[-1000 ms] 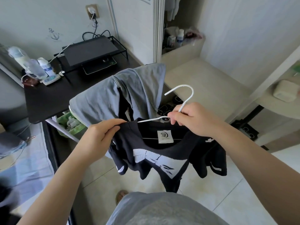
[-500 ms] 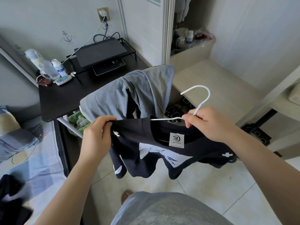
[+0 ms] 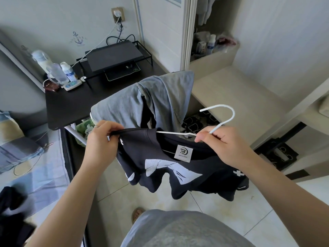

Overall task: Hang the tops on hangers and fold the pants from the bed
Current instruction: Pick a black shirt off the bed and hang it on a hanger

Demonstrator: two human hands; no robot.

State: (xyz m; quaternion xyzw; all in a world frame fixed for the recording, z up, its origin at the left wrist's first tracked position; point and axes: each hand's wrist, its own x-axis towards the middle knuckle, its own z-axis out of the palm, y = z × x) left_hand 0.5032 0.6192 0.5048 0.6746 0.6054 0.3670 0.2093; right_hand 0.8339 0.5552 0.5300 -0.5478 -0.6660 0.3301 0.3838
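Item: black, soft cotton T-shirt with white print [image 3: 142, 150]. We are judging it light and limp, likely to slide off. We are holding it in the air above the tiled floor, collar threaded onto a thin white wire hanger [image 3: 219, 105]. Our left hand [image 3: 101, 139] is pinching the shoulder edge, the best hold. Our right hand [image 3: 222, 145] is curling round the hanger's neck. Beyond: grey draped garment [image 3: 142, 104], black desk [image 3: 71, 102].

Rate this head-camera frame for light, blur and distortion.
Head view: soft, even daylight, no harsh shadows; wide-angle bends the wardrobe frame; the dark garment at lower left is blurred; the black T-shirt, its label and the white hanger are sharp.
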